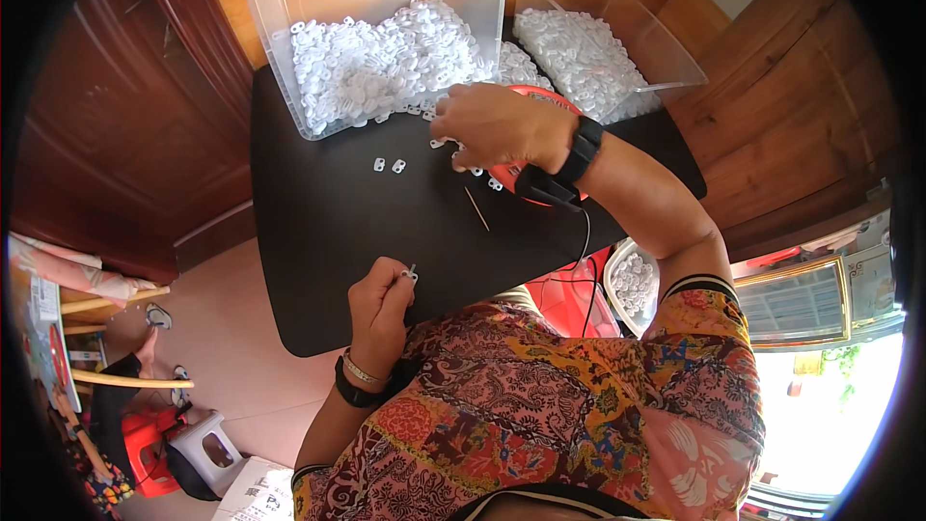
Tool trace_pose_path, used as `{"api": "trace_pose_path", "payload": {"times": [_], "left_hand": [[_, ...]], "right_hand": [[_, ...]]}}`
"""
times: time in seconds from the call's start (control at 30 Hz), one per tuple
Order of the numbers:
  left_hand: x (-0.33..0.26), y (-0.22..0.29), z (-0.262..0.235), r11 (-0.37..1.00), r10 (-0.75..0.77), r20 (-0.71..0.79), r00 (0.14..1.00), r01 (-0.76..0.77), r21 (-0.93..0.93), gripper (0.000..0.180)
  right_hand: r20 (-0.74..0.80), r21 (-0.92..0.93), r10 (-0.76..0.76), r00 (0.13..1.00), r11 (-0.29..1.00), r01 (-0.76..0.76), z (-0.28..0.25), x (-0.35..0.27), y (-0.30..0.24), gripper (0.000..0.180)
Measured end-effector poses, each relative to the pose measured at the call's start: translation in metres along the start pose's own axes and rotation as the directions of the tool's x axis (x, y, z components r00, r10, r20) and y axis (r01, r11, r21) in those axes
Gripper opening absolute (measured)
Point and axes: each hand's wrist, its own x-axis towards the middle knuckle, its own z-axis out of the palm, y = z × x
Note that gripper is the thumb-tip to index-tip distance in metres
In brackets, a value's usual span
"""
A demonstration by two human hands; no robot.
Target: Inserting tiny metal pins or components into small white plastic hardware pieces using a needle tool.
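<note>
My left hand (377,301) is closed in a pinch near the front edge of the dark table, thumb against the fingers. From its fingertips pokes a small white plastic piece (410,276) with a thin grey tip. Over the far side of the table reaches my right hand (503,125), its fingers bent downward and apart above loose white two-holed pieces. One such white piece (495,184) lies by its wrist, partly beside a red basket (535,95) that the hand and wrist mostly cover. Two more white pieces (389,165) rest left of it.
A tall clear bin (313,121) full of white pieces stands at the back left. Another clear box (666,87) of them tilts at the back right. A thin wooden stick (477,208) lies mid-table. A black cable (586,241) hangs from my right wrist.
</note>
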Motion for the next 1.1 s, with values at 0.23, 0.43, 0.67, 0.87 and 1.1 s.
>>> {"api": "trace_pose_path", "payload": {"times": [0.23,0.43,0.67,0.87,1.1], "left_hand": [[0.000,0.000,-0.002,1.000,0.005,0.021,1.000,-0.005,0.025,0.014],[-0.001,-0.001,-0.003,0.998,0.017,0.021,1.000,-0.018,0.057,0.014],[-0.002,-0.002,-0.002,0.996,0.033,0.026,0.999,-0.035,0.078,0.014],[-0.002,-0.002,-0.001,0.994,0.056,0.008,0.998,-0.057,0.091,0.014],[-0.001,0.000,0.000,0.994,0.062,0.009,0.998,-0.062,0.094,0.014]], "right_hand": [[-0.005,-0.248,-0.005,1.000,0.969,0.003,0.011,-0.018,-0.016,0.020],[-0.055,-0.312,-0.038,0.998,0.950,0.020,0.027,-0.013,-0.018,0.007],[-0.136,-0.250,-0.055,0.989,0.968,0.019,0.024,-0.005,-0.006,0.006],[-0.144,-0.221,-0.021,0.989,0.975,-0.012,0.009,-0.014,-0.011,0.008],[-0.105,-0.491,-0.014,0.994,0.870,-0.039,0.033,-0.010,-0.023,0.011]]}}
